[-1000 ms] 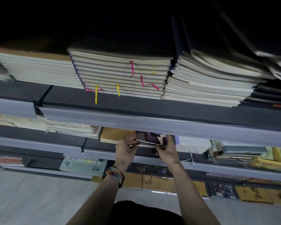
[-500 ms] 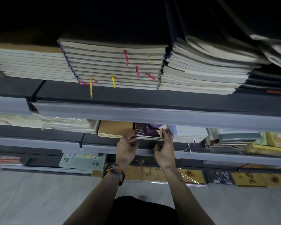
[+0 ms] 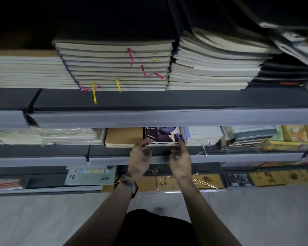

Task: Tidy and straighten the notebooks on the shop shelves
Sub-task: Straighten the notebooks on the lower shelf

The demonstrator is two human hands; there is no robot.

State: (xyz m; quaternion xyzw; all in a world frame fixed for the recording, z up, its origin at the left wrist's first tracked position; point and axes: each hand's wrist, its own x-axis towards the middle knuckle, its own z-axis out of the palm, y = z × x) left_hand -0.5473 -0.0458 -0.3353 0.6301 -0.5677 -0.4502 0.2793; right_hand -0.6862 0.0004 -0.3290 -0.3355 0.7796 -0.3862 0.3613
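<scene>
A purple-covered notebook stack (image 3: 163, 135) marked "FOR YOU" lies on the middle shelf (image 3: 114, 152), between a brown notebook stack (image 3: 124, 137) and a white stack (image 3: 203, 135). My left hand (image 3: 140, 157) hovers at the purple stack's front left corner, fingers loosely curled, fingertips just touching its edge. My right hand (image 3: 180, 160) points its straight index finger against the stack's front right corner, with the other fingers curled under. Neither hand holds anything.
The upper shelf (image 3: 149, 100) carries tall notebook stacks (image 3: 117, 66) with pink and yellow ribbons hanging over the edge. Plastic-wrapped pads (image 3: 60, 135) lie to the left and mixed books (image 3: 252, 135) to the right. The bottom shelf holds yellow notebooks (image 3: 208, 181). Grey floor lies below.
Both hands have let go of the purple stack's front edge and drawn back slightly. Only the left fingertips and the right index finger touch it now. The view has tilted a little.
</scene>
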